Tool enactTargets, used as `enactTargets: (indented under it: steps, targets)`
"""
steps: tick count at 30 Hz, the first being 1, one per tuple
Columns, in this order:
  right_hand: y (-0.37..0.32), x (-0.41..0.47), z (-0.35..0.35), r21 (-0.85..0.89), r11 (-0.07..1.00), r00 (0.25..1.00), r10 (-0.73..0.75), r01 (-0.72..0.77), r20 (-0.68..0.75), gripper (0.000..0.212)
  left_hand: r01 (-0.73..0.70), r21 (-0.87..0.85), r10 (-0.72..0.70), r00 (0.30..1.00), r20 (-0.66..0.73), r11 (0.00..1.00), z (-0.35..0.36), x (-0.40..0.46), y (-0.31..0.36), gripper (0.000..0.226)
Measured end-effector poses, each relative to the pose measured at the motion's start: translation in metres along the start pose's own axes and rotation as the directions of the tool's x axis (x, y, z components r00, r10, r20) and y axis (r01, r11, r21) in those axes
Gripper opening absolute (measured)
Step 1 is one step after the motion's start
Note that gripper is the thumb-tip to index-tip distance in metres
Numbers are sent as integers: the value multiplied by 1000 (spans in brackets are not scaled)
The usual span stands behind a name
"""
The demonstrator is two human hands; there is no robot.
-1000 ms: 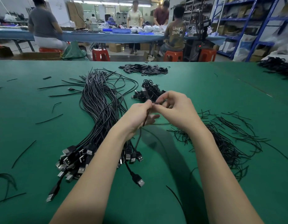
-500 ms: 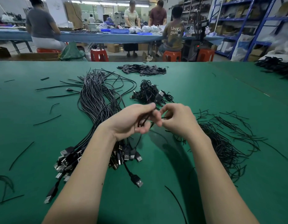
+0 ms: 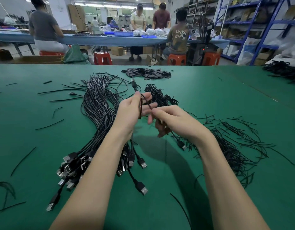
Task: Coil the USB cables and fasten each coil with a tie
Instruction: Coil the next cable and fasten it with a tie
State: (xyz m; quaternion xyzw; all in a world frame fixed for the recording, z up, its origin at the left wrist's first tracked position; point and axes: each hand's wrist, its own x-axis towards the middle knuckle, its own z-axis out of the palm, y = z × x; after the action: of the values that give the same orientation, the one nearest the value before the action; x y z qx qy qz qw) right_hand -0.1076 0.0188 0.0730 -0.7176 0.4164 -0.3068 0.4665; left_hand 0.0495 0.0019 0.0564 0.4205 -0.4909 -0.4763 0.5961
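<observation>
Above the green table, the left hand is raised with fingers nearly straight and spread, a black cable looped over them, while the right hand, just beside it and lower, has its fingers curled, pinching the same cable, whose plug hangs below that hand. The bundle of loose cables lies under the left forearm, the ties are strewn under the right wrist, and finished coils sit just beyond both hands
</observation>
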Motion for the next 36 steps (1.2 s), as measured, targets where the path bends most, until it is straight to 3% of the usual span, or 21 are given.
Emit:
enactTargets:
  steps: [3,5,9,13,15,17,19,22,24,26,30,33,36]
  targets:
    - [4,0,6,6,996,967,88,-92,239,37,82,-431,-43,994,100,899,1,-1,8,47]
    - [12,-1,7,-91,984,946,172,-152,274,37,142,-499,-44,978,204,855,-4,-5,13,47]
    - [24,-1,-4,-398,899,977,212,-180,37,32,199,-202,-122,932,341,959,-11,-11,13,40]
    - [30,1,-15,-558,818,964,-16,-141,-267,9,163,142,-213,840,499,976,-13,-11,9,45]
    - [29,0,-17,-570,811,902,-139,-133,-408,16,110,347,-290,800,525,932,-15,-10,7,48]
    - [26,-1,-20,-560,817,840,-203,-137,-503,16,33,539,-329,823,463,842,-15,-9,2,50]
    - [20,0,-19,-495,860,829,-187,-120,-526,16,10,599,-262,905,336,801,-9,-7,-6,50]
    - [11,5,-9,-343,938,901,-106,-50,-420,20,73,446,-127,987,94,892,1,-1,-20,44]
    - [7,6,-3,-243,970,949,-58,-20,-309,21,137,185,-138,990,-8,973,4,2,-25,42]
    - [5,6,2,-134,991,984,-10,-14,-178,22,171,-74,-172,985,-6,982,5,7,-27,42]
    - [11,7,10,-33,996,997,79,-79,7,27,201,-273,-191,980,62,941,14,4,-23,44]
    - [19,7,8,-32,975,975,221,-220,16,38,242,-381,-231,970,74,892,17,-2,-19,44]
    - [29,5,-2,-166,940,955,291,-297,-57,45,252,-412,-247,967,66,876,18,-2,-15,42]
